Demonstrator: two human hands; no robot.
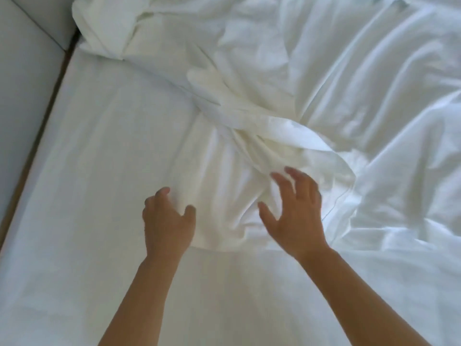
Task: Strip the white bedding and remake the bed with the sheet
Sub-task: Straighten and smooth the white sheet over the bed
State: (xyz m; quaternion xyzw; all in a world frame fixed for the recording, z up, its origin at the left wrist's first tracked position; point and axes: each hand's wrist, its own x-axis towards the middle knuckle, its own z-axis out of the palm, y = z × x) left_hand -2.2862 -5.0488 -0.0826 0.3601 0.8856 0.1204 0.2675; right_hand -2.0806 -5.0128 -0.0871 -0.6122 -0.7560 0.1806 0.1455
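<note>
The bed (pixel 87 171) fills the view. Its flat white surface runs from 6 o'clock up to 10 o'clock. A grey padded panel (pixel 25 96) borders it from 8 to 11 o'clock, with a thin wooden strip (pixel 37 151) between the two.

**Location of the work item.** The white bedding (pixel 349 83) lies loose and creased from 11 o'clock round to 4 o'clock. One gathered fold (pixel 232 196) of it twists down to the centre of the view and ends in a hemmed edge just below centre, between your hands.

**Hand state.**
- Your left hand (pixel 168 218), just left of centre, rests on the left side of the gathered fold with its fingers curled down into the cloth and the thumb apart. The fingertips are hidden, so it cannot be told whether cloth is caught in them.
- Your right hand (pixel 294 211), just right of centre, is wide, with the fingers spread. It holds nothing and sits over the right side of the fold. Contact cannot be confirmed.

**Step in hand.** Judged from the layout, you are in the stripping stage: the bedding is pulled free but not yet off the bed, and no remaking has begun.

**Next move.**
1. Close both hands on the gathered fold, one at each side of the hemmed edge.
2. Take a full grip, since thin cloth is likely to slip from a shallow pinch.
3. Draw the fold toward 6 o'clock so that the heap at 1 to 3 o'clock follows.
4. Expect drag where the cloth is twisted at the centre, and pull evenly with both hands.
</note>
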